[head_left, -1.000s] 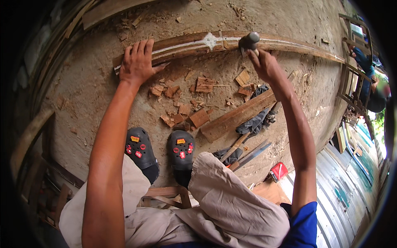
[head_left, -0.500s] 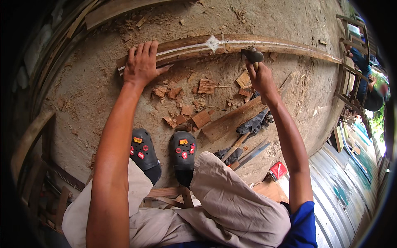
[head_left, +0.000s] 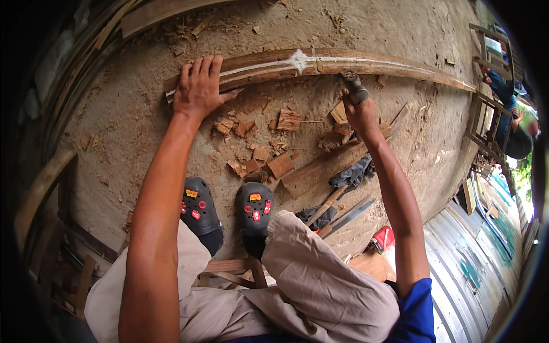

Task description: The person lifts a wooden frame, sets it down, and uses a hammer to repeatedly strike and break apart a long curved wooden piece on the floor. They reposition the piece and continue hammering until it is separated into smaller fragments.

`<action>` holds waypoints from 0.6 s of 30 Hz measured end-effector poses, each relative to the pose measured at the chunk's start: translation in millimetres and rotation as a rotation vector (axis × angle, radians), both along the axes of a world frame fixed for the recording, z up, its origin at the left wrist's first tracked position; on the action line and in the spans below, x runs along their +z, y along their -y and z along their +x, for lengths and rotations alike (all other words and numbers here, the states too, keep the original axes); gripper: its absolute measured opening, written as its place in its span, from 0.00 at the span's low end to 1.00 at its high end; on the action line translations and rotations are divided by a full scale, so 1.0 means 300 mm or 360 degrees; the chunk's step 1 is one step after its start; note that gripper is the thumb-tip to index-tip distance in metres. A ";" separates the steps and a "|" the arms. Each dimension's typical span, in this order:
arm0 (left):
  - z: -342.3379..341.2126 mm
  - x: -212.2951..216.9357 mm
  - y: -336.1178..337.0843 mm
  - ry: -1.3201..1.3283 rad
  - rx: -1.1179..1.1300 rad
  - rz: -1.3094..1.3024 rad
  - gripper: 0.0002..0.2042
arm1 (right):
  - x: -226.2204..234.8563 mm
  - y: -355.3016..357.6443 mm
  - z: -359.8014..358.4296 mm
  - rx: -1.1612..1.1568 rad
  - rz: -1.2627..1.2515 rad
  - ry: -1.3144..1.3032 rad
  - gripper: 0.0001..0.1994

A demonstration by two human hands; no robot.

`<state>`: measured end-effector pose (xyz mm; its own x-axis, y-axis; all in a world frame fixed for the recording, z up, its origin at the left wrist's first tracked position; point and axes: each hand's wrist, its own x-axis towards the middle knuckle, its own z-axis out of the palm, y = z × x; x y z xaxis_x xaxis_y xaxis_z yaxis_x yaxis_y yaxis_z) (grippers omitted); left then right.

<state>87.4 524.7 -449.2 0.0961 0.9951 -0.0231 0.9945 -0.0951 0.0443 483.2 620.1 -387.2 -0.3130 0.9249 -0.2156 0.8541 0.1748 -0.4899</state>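
Observation:
A long wooden beam (head_left: 377, 61) with a white stripe and a white star-shaped patch lies across the ground ahead of me. My left hand (head_left: 197, 91) grips it near its left end, fingers over the top and thumb out along the near side. My right hand (head_left: 359, 111) is closed around the handle of a small adze (head_left: 357, 91). Its dark metal head is tilted beside the beam's near edge, right of the star patch; whether the blade touches the wood I cannot tell. Most of the handle is hidden in my fist.
Several wood chips (head_left: 280, 164) lie between my feet and the beam. A thick wooden offcut (head_left: 326, 168), a dark cloth (head_left: 351, 171), a saw-like blade (head_left: 354, 216) and a red container (head_left: 383, 239) are at right. Another person (head_left: 506, 111) sits by wooden frames (head_left: 486, 123) at far right.
My right hand and the adze have swung slightly lower and to the right, the head turning. My left hand keeps its place on the beam.

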 end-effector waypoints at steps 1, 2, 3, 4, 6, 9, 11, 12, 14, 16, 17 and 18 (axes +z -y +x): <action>0.001 -0.001 0.002 0.0002 0.0004 -0.0003 0.49 | -0.007 -0.001 0.007 -0.0001 -0.0013 0.0008 0.09; 0.001 -0.002 0.001 -0.0001 0.0003 0.0012 0.49 | -0.014 -0.004 0.014 0.0042 0.0020 0.0000 0.09; 0.002 -0.004 0.002 0.0005 0.0003 0.0005 0.49 | -0.020 -0.006 0.023 0.0076 0.0032 0.0001 0.09; 0.002 -0.005 0.002 0.0006 0.0000 0.0015 0.49 | -0.024 -0.007 0.032 0.0084 0.0021 0.0029 0.08; -0.001 -0.007 -0.001 -0.0003 -0.0005 0.0045 0.48 | -0.028 -0.009 0.048 0.0046 -0.0060 0.0012 0.08; -0.002 -0.005 -0.001 -0.0006 -0.0018 0.0051 0.48 | -0.021 -0.020 0.062 0.0018 -0.0121 -0.0003 0.08; -0.001 -0.003 0.001 0.0015 -0.0019 0.0008 0.49 | -0.009 -0.036 0.067 0.0039 -0.0184 0.0027 0.08; -0.001 -0.002 0.000 0.0022 -0.0016 0.0002 0.49 | -0.001 -0.050 0.069 0.0056 -0.0244 0.0068 0.08; -0.001 -0.001 0.002 0.0047 -0.0015 0.0023 0.49 | 0.012 -0.074 0.076 0.0099 -0.0313 0.0131 0.08; 0.000 -0.003 0.002 0.0030 -0.0010 0.0007 0.49 | 0.018 -0.087 0.088 0.0162 -0.0348 0.0185 0.08; -0.001 -0.004 0.001 0.0024 -0.0005 0.0019 0.49 | 0.017 -0.088 0.095 0.0163 -0.0308 0.0111 0.08; 0.000 -0.004 0.001 0.0018 -0.0004 -0.0006 0.49 | 0.013 -0.087 0.102 0.0172 -0.0294 0.0040 0.08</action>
